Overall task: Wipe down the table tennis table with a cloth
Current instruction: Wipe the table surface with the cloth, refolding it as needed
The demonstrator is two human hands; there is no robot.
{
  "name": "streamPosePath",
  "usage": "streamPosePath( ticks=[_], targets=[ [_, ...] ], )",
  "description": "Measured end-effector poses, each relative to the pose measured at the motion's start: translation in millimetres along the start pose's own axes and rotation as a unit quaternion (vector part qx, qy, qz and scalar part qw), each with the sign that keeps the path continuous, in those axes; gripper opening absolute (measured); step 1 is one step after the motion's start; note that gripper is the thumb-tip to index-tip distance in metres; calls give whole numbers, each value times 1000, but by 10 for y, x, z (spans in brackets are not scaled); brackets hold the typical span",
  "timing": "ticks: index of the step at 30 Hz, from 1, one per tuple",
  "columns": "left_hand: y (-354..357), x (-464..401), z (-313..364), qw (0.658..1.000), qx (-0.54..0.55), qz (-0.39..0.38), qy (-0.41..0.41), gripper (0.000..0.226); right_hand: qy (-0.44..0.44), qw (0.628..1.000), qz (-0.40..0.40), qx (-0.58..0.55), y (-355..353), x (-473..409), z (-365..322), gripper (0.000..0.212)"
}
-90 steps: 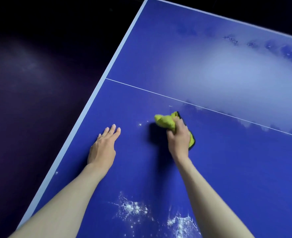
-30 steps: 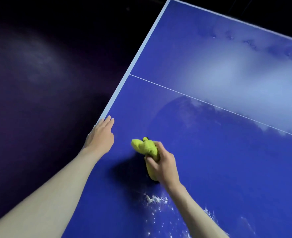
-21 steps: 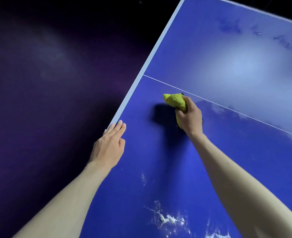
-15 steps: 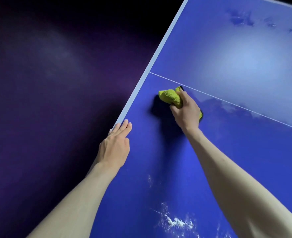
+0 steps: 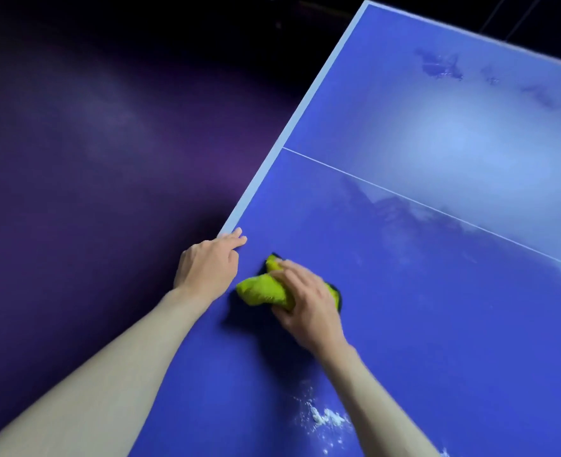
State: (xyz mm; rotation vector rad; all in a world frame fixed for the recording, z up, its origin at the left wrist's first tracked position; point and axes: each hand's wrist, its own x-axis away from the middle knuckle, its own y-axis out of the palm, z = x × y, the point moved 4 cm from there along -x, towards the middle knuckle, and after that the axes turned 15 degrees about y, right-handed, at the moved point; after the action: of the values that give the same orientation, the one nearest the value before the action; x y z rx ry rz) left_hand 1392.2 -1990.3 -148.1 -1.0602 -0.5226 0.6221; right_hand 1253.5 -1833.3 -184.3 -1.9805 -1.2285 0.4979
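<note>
Head view: looking down over a blue table tennis table [image 5: 437,324] with the cloth as the landmark for every place below.
Cloth: a bunched yellow-green cloth [image 5: 261,291] is lying on the blue surface close to the table's left edge, with a dark edge of it showing on the far side of the hand.
Right hand: the right hand [image 5: 307,306] is pressing down on the cloth from above, fingers [image 5: 289,275] curled over it and gripping the bundle so that the yellow-green part is sticking out on the hand's left.
Left hand: the left hand [image 5: 206,267] is resting just left of the cloth, palm down and flat, fingers held together and reaching along the pale border strip [image 5: 292,127] at the table's edge; it is not touching the cloth.
White residue: a patch of white powdery specks [image 5: 325,418] is sitting on the surface nearer the person than the cloth, beside the right forearm.
White line: a thin white line [image 5: 437,209] is crossing the table beyond the cloth.
Hazy area: past that line, far from the cloth, the surface is showing a pale cloudy film [image 5: 454,136].
Floor: a dark purple floor [image 5: 91,159] is filling the space left of the cloth and table.
</note>
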Motion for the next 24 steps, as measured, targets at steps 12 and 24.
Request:
streamPosePath(
  ticks=[12, 24],
  targets=[
    [-51, -445, -929, 962, 252, 94, -51, 41, 201, 964, 171, 23, 53, -1930, -252, 36],
    [-100, -776, -1122, 930, 346, 7, -127, 38, 75, 994, 74, -4, 532, -1127, -662, 58]
  ],
)
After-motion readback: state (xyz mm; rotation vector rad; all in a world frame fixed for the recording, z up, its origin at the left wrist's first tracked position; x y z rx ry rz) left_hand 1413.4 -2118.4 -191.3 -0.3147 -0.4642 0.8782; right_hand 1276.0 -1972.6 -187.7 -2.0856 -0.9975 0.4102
